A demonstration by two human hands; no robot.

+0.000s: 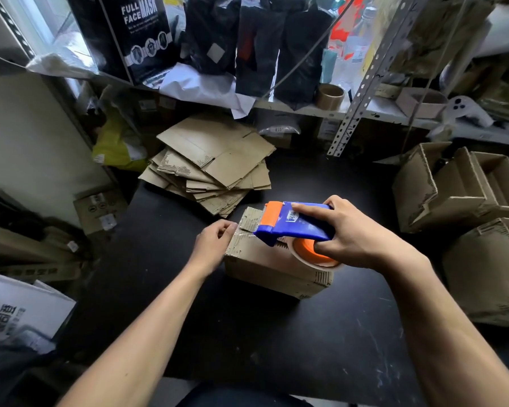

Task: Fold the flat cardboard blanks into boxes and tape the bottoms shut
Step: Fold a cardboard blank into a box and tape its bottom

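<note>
A folded cardboard box (265, 268) stands on the black table (247, 333), bottom flaps up. My right hand (344, 233) grips a blue and orange tape dispenser (294, 224) laid on top of the box, its orange front end near the box's far left corner. Clear tape runs from the dispenser over the left edge. My left hand (213, 243) touches the box's upper left corner, with fingers curled at the tape end. A stack of flat cardboard blanks (215, 165) lies at the back of the table.
Several folded open boxes (465, 189) are piled at the right. A shelf (306, 108) behind holds black bags, a "Full Face Mask" carton (141, 36) and a brown tape roll (330, 96). A metal upright (362, 83) stands at back right. White and brown cartons sit left.
</note>
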